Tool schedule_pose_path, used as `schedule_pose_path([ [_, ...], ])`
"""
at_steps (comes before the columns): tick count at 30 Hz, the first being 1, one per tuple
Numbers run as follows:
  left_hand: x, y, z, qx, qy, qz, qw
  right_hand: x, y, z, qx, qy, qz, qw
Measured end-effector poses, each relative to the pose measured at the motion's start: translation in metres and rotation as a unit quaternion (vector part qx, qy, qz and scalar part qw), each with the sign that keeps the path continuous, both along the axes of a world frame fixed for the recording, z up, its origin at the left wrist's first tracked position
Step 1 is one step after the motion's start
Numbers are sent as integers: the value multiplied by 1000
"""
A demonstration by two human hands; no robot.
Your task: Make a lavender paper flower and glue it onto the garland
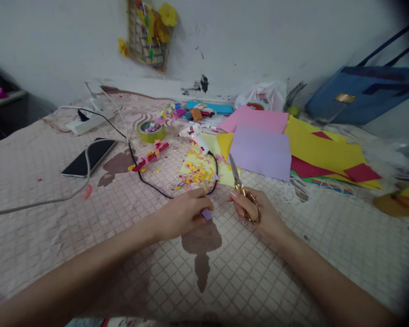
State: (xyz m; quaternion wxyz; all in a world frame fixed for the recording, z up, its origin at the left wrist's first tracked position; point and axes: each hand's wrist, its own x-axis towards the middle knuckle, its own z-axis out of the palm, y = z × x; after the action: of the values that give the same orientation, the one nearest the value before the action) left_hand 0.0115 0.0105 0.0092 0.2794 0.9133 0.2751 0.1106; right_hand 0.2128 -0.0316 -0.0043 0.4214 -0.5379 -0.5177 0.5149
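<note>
Pinched in the fingers of my left hand (186,211) is a small piece of purple paper (206,213), held just above the tablecloth. My right hand (255,211) grips gold-handled scissors (236,175) by the finger loops, with the blades pointing up and away and looking closed. Ahead of both hands, a heap of paper scraps (199,175) in yellow, pink and purple lies on a pale yellow sheet. Behind the heap rests a white glue gun (199,141), its black cord curving round the scraps towards my left hand.
Purple (261,152), pink and yellow paper sheets cover the right rear. White string (296,190) lies before them. Left are a phone (88,158), a power strip (88,121), cables, a tape roll (151,131) and a decorated red stick (149,157). A blue bag (364,93) stands far right.
</note>
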Motion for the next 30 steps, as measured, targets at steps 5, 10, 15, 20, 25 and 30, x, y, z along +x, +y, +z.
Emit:
schedule_pose_path([
  [5, 1, 0, -3, 0, -2, 4, 1000, 0, 1, -2, 1, 6, -3, 1000],
  [10, 1, 3, 4, -60, -36, 42, 997, -2, -1, -1, -8, -2, 8, 1000],
  [15, 5, -2, 7, -103, -101, 97, 985, -9, -5, 3, -23, 9, 57, 998],
  [20, 9, -6, 9, -33, -128, 90, 987, -17, -9, 0, -23, 21, 97, 995],
  [25, 10, -8, 8, -21, -128, 80, 988, -22, -9, 0, -22, 34, 66, 997],
  [30, 10, -7, 0, -181, -207, 108, 955, -21, -8, -1, -15, 32, 34, 999],
])
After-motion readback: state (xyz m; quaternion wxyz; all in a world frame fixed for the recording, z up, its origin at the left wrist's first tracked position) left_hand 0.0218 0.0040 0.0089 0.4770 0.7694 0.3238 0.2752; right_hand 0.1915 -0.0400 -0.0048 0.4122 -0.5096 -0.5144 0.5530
